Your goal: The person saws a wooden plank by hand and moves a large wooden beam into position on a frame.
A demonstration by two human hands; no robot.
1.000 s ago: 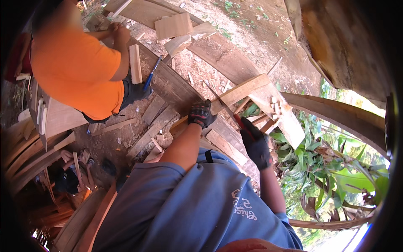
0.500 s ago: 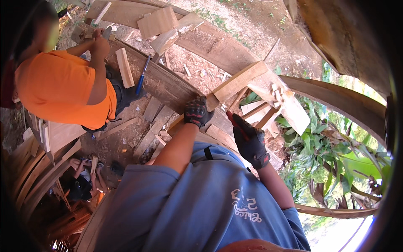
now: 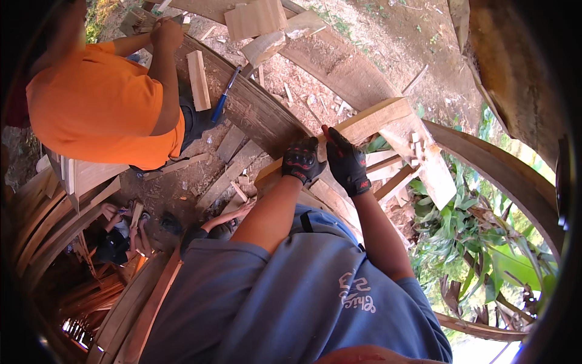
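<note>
A squared wooden beam [image 3: 379, 118] slants from the upper right down to the left, lying across a curved plank. My left hand [image 3: 304, 159], in a black glove, is closed around the beam beside the plank's dark face [image 3: 257, 109]. Close by on its right, my right hand [image 3: 347, 161], also gloved, lies against the beam with its fingers stretched out and a red fingertip pointing up over the wood. The beam's surface beneath both hands is partly hidden.
At the left, a person in an orange shirt [image 3: 97, 109] bends over the curved planking. A blue-handled tool [image 3: 225, 94] and a wood block [image 3: 197, 80] lie on the plank. Another person's hand [image 3: 245, 209] reaches in beside my left forearm. Leafy plants [image 3: 461, 212] grow at right.
My right hand has moved left, from apart from the beam to against it, next to my left hand. Another person's arm has come into sight near my left forearm. The view has shifted.
</note>
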